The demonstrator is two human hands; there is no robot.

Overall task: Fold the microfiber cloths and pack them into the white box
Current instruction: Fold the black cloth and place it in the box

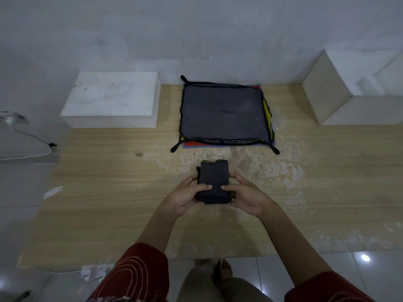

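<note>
Head view: a folded dark cloth [214, 182] is held low over the middle of the tabletop [109, 182], and its near end is gripped from both sides. It is pinched by the left hand [185, 196] at its left edge and by the right hand [246, 197] at its right edge. Both thumbs are laid flat on its top face with their tips nearly meeting, and the remaining fingers [236, 176] are curled round its sides (whether the cloth rests on the wood cannot be told). A yellow-stitched hem is seen at the cloth's far end.

Just beyond it a stack of unfolded cloths [224, 112] is laid flat, with a grey, black-edged one on top and yellow, red and blue edges showing beneath. A closed white box [109, 99] is set to the left of the stack. An open white box [327, 101] is set at the right end of the tabletop, well apart from the hands. Red sleeves [139, 275] with pale stitching are seen at the bottom edge, above a glossy tiled floor [370, 269].
</note>
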